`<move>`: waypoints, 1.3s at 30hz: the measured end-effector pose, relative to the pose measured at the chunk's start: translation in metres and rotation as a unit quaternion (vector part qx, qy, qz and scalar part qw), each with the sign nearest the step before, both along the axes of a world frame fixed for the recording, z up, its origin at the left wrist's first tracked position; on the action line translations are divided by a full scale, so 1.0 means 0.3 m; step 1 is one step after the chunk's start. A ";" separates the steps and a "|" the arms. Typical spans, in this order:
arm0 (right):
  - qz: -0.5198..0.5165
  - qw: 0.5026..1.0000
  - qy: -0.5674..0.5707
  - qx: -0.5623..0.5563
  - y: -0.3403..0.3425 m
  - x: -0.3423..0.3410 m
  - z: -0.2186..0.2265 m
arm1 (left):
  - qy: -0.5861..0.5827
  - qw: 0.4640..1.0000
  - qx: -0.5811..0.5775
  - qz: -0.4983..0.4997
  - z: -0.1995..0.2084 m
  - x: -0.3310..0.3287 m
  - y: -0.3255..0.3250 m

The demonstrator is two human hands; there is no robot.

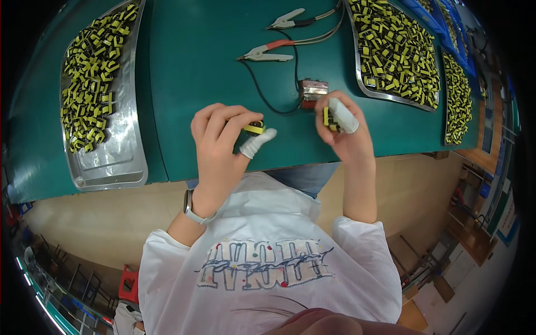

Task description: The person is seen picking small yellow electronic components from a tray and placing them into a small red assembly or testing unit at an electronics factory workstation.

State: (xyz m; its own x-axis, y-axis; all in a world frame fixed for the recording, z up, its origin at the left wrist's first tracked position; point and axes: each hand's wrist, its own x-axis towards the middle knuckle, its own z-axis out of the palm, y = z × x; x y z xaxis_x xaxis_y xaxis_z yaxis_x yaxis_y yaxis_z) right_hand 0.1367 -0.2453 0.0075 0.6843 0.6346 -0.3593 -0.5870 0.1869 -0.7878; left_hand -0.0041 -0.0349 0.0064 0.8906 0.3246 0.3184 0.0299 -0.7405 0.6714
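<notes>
Between the fingertips and white-covered thumb of my left hand (215, 137) is a small yellow-and-black transformer (254, 128). My right hand (352, 131) pinches a second such transformer (328, 118), its thumb also wrapped in white. Both hands hover over the front part of the green table (206, 67), apart from each other. Just beyond my right hand sits a small brown block with a silvery band (314, 92), partly hidden by the fingers. A black wire runs from it toward two clip leads, one with a red sleeve (268, 53), one with a black sleeve (287, 21).
On the left lies a metal tray (120, 151) holding many yellow-and-black transformers. Another filled tray (363, 84) is at the back right, with a third heap of the same parts (456, 100) beyond it. Blue bins (427, 17) stand at the far right corner.
</notes>
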 end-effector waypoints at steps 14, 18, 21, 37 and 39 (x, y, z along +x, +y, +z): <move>0.116 0.992 0.035 0.043 0.096 -0.105 -0.005 | -0.059 0.980 -0.146 -0.125 0.010 -0.007 -0.046; 0.035 0.946 -0.297 -0.128 0.071 -0.073 0.005 | -0.024 0.992 -0.061 -0.109 0.019 -0.020 -0.001; -0.033 0.883 -0.392 -0.257 0.048 -0.011 0.028 | 0.043 0.993 -0.041 -0.099 0.055 -0.050 0.054; 0.089 0.758 -0.491 -0.420 0.038 0.089 0.113 | 0.096 0.983 0.116 -0.107 0.018 -0.033 0.146; 0.091 0.760 -0.490 -0.417 0.041 0.093 0.107 | 0.094 0.980 0.139 -0.103 0.019 -0.026 0.144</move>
State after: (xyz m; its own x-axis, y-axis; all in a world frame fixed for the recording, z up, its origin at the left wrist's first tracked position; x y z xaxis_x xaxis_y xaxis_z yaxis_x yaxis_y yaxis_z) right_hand 0.1648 -0.2331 0.0396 0.8110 0.5816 -0.0628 0.4018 -0.6318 -0.6629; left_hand -0.0120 0.0084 0.0120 0.9798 0.0555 0.1921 -0.0354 -0.8975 0.4396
